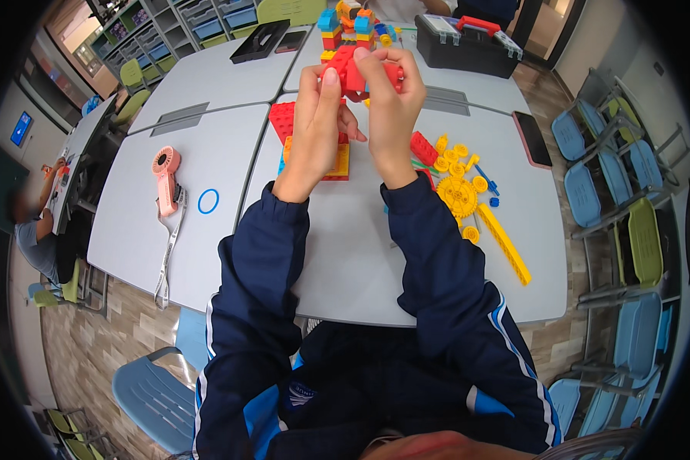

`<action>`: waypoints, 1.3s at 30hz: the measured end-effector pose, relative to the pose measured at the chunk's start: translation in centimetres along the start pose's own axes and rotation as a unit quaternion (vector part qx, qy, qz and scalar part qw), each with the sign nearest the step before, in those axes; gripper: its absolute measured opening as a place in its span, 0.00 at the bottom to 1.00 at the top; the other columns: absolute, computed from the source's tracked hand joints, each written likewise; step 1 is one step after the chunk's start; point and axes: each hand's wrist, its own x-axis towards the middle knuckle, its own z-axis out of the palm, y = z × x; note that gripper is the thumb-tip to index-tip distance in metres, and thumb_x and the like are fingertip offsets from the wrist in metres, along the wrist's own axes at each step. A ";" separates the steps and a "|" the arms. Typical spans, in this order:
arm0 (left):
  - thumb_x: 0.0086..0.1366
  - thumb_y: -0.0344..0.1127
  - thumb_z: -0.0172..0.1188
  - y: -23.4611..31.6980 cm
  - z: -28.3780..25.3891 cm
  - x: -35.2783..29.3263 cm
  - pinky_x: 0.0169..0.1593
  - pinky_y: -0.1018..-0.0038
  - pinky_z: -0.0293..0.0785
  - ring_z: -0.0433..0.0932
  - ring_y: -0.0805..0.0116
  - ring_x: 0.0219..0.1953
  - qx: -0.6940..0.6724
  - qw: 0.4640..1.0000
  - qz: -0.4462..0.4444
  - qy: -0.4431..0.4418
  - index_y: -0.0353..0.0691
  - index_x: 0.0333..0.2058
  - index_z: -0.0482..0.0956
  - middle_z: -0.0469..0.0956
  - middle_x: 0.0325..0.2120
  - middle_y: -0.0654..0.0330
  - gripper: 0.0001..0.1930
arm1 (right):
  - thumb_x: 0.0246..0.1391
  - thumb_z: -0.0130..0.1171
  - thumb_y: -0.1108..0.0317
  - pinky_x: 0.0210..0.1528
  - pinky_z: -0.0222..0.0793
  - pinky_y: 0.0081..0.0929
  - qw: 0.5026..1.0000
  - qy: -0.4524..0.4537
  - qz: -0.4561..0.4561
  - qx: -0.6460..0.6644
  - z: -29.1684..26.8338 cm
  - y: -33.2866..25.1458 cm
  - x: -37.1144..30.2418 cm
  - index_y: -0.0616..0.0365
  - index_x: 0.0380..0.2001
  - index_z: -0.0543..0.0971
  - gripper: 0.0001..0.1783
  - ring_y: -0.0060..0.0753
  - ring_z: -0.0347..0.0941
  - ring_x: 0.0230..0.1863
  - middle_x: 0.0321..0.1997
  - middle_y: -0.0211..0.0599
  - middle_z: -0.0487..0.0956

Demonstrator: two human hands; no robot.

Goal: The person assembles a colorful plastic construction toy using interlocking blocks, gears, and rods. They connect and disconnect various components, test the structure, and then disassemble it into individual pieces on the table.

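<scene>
Both my hands are raised over the far half of the table, closed around a piece made of red building bricks. My left hand grips its left side, with the thumb pressed on the bricks. On the right side my right hand holds it with thumb and fingers; the fingers partly hide the piece. Below and behind my left hand stands a red, orange and yellow brick model, partly covered by that hand. To the right of my right forearm lie yellow gears, a red brick and a long yellow beam.
Farther back are a colourful brick build and a black toolbox. A phone lies at the right edge. On the left are a pink handheld fan and a blue ring. Another person sits at a far-left table.
</scene>
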 end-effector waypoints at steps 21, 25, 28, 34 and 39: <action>0.74 0.40 0.43 -4.1 2.1 -3.4 0.30 0.64 0.76 0.80 0.59 0.22 0.438 0.805 -0.168 -0.364 0.25 0.51 0.64 0.78 0.28 0.46 0.20 | 0.41 0.77 0.56 0.34 0.68 0.18 0.962 -0.136 0.048 -0.230 -10.1 -2.4 6.4 0.57 0.38 0.82 0.23 0.16 0.73 0.31 0.28 0.25 0.78; 0.71 0.41 0.50 -1.1 2.9 -2.8 0.31 0.67 0.76 0.81 0.60 0.22 0.428 0.744 -0.333 -0.392 0.26 0.56 0.61 0.79 0.29 0.47 0.24 | 0.45 0.74 0.67 0.40 0.71 0.18 0.943 -0.214 0.084 -0.241 -8.8 -1.8 5.7 0.54 0.42 0.82 0.19 0.18 0.76 0.36 0.35 0.27 0.82; 0.69 0.41 0.54 -1.6 3.0 -3.0 0.31 0.70 0.76 0.80 0.62 0.23 0.453 0.718 -0.329 -0.413 0.29 0.57 0.61 0.79 0.29 0.50 0.26 | 0.42 0.74 0.71 0.39 0.72 0.20 0.960 -0.221 0.092 -0.145 -7.5 -1.1 5.2 0.55 0.41 0.82 0.19 0.20 0.76 0.36 0.33 0.29 0.80; 0.72 0.52 0.47 2.0 -2.2 -1.6 0.32 0.73 0.78 0.81 0.66 0.28 0.247 0.884 -0.251 -0.306 0.34 0.57 0.62 0.77 0.32 0.55 0.27 | 0.45 0.70 0.77 0.53 0.71 0.25 0.958 -0.269 0.092 0.026 -5.6 -2.3 3.9 0.57 0.55 0.73 0.32 0.27 0.73 0.51 0.50 0.36 0.75; 0.69 0.71 0.31 4.9 -3.0 -0.6 0.29 0.75 0.77 0.79 0.68 0.25 0.056 0.995 -0.077 0.017 0.34 0.53 0.66 0.74 0.26 0.59 0.40 | 0.53 0.64 0.72 0.48 0.75 0.29 0.945 -0.318 0.035 0.063 -1.5 -2.2 1.2 0.56 0.63 0.60 0.36 0.32 0.76 0.47 0.51 0.41 0.74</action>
